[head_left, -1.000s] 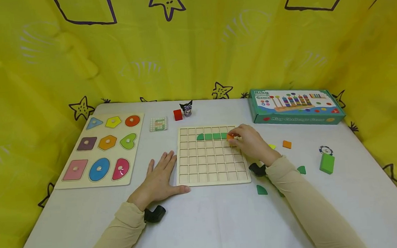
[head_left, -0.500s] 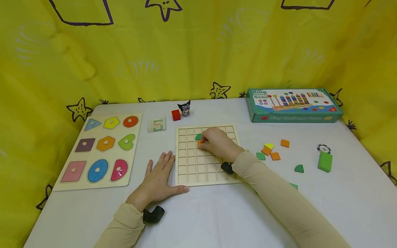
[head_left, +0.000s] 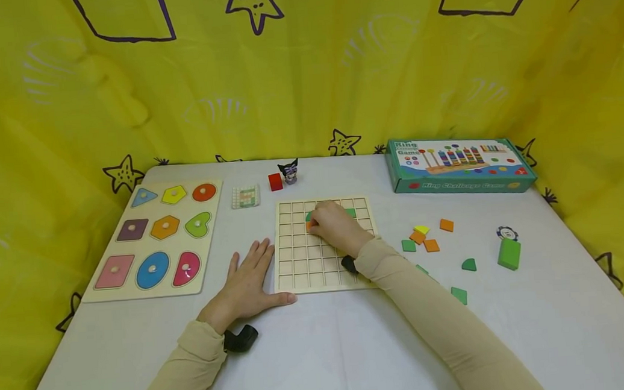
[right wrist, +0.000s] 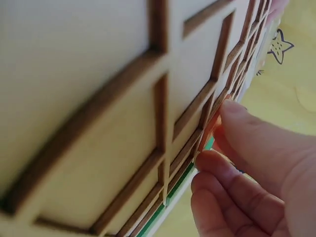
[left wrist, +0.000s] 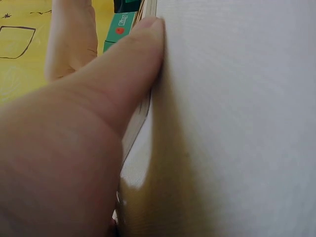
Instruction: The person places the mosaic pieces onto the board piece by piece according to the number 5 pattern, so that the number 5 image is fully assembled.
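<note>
- While the fingers hide most of it, the orange tile (head_left: pixel 309 226) is at the grid board (head_left: pixel 314 253), around 11 o'clock from the middle (12 is the far edge, btw). Can't tell if it's fully down in a square.
- The right hand (head_left: pixel 338 222) is pinching that tile between thumb and fingertips, other fingers curled in, going by the right wrist view.
- Got some green on there too: a curved green piece (head_left: pixel 309 216) just at 12 o'clock from the tile, plus another green bit (head_left: pixel 351 213) peeking out past the hand, between 1 and 2 on the board.
- The left hand (head_left: pixel 250 287) is palm down on the worktop (head_left: pixel 301 353) at 8 o'clock, fingers spread, thumb right by the board's near corner. Touching or not, can't say.
- Loose stuff at 3 to 4 o'clock: a yellow piece (head_left: pixel 422 230), some orange squares (head_left: pixel 431 246) and a few green pieces (head_left: pixel 468 264).
- Further out at 3, a green block (head_left: pixel 509 254) with a poker chip (head_left: pixel 507 233) at its 12.
- Ring Challenge Game box (head_left: pixel 461 165) at 2.
- Little pattern card (head_left: pixel 245 196) at 10, red cube (head_left: pixel 275 182) at 11, small figurine (head_left: pixel 290 173) just beside the cube.
- Big knobbed shape board (head_left: pixel 179 245) at 9.
- Yellow curtain (head_left: pixel 304 87) behind everything at 12.
</note>
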Available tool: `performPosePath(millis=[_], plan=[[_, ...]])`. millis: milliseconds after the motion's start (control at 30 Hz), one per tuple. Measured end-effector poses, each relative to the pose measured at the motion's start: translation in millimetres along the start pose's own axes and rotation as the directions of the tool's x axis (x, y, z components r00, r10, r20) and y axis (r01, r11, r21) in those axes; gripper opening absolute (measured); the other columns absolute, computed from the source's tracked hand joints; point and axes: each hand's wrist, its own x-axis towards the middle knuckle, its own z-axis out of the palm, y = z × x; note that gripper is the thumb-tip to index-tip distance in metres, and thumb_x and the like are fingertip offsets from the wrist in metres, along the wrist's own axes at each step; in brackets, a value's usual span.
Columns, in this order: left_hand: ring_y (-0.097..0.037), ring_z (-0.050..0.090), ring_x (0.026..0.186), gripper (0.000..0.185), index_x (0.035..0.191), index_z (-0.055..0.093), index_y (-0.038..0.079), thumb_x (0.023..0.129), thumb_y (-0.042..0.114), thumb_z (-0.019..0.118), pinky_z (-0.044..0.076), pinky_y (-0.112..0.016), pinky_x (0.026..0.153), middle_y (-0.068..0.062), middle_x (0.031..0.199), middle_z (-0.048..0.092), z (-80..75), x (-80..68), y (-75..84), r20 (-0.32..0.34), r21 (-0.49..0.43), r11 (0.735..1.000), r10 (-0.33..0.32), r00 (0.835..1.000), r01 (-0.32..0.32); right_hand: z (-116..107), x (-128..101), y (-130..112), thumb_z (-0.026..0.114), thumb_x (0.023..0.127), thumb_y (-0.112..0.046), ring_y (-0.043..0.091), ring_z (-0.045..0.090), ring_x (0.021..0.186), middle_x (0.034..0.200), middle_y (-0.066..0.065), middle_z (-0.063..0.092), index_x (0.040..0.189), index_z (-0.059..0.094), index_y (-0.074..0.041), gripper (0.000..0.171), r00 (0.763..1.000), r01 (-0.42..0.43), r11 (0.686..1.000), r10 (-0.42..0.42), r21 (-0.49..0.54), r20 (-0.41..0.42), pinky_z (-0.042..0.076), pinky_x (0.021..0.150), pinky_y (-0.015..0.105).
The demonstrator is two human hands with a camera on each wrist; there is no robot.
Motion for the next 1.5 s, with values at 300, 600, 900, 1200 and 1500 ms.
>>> performPosePath(millis=[300, 600, 900, 1200, 1500], plan=[[-0.032, 0.006, 0.147, 0.117, 0.153, 0.024, -0.002, 0.074, 0.074, 0.065, -0.002, -0.061, 0.112, -0.015, 0.16, 0.016, 0.5, -2.3, 1.0, -0.008, -0.007, 1.0, 0.009, 1.0, -0.009, -24.5, -34.7, 11.2, 0.065, 0.096, -0.014, 0.025, 0.054, 0.099, 0.106, 0.009, 0.061, 0.113, 0.073, -0.003, 0.022, 0.999, -0.044, 0.996, 0.042, 0.082, 0.025, 0.047, 0.088, 0.039], [-0.032, 0.005, 0.147, 0.117, 0.153, 0.025, -0.001, 0.074, 0.074, 0.065, -0.002, -0.06, 0.112, -0.015, 0.16, 0.016, 0.8, -0.3, 0.6, -0.014, 0.001, 1.0, 0.006, 1.0, -0.006, -56.3, -101.3, 61.1, 0.069, 0.092, -0.007, 0.033, 0.055, 0.1, 0.104, 0.014, 0.064, 0.11, 0.071, 0.004, 0.021, 0.991, -0.101, 0.993, 0.106, 0.066, -0.087, 0.046, 0.088, 0.048], [-0.031, 0.004, 0.147, 0.117, 0.154, 0.023, 0.0, 0.074, 0.076, 0.064, -0.003, -0.059, 0.112, -0.014, 0.161, 0.014, 0.3, 0.3, 1.7, -0.001, -0.001, 1.0, 0.008, 1.0, -0.008, -73.6, -172.0, 100.8, 0.069, 0.092, -0.009, 0.041, 0.054, 0.105, 0.109, 0.021, 0.063, 0.113, 0.069, 0.005, 0.025, 0.952, -0.302, 0.95, 0.305, 0.083, -0.033, 0.043, 0.09, 0.059], [-0.031, 0.004, 0.147, 0.118, 0.153, 0.023, -0.001, 0.074, 0.075, 0.064, -0.004, -0.059, 0.112, -0.014, 0.161, 0.014, -0.6, -1.5, 0.7, -0.006, -0.004, 1.0, 0.002, 1.0, -0.002, -71.0, -190.0, 119.8, 0.072, 0.088, -0.007, 0.031, 0.056, 0.089, 0.1, 0.014, 0.063, 0.115, 0.068, 0.003, 0.028, 0.961, -0.275, 0.959, 0.275, 0.071, 0.009, 0.046, 0.08, 0.051], [-0.032, 0.006, 0.147, 0.116, 0.153, 0.025, -0.001, 0.074, 0.074, 0.065, -0.002, -0.06, 0.112, -0.014, 0.161, 0.016, -1.0, -1.7, 1.4, -0.016, -0.001, 1.0, 0.011, 1.0, -0.011, -69.8, -182.9, 122.3, 0.071, 0.09, -0.011, 0.03, 0.052, 0.087, 0.095, 0.011, 0.059, 0.106, 0.068, 0.003, 0.021, 0.948, -0.316, 0.947, 0.313, 0.057, 0.055, 0.045, 0.079, 0.048]])
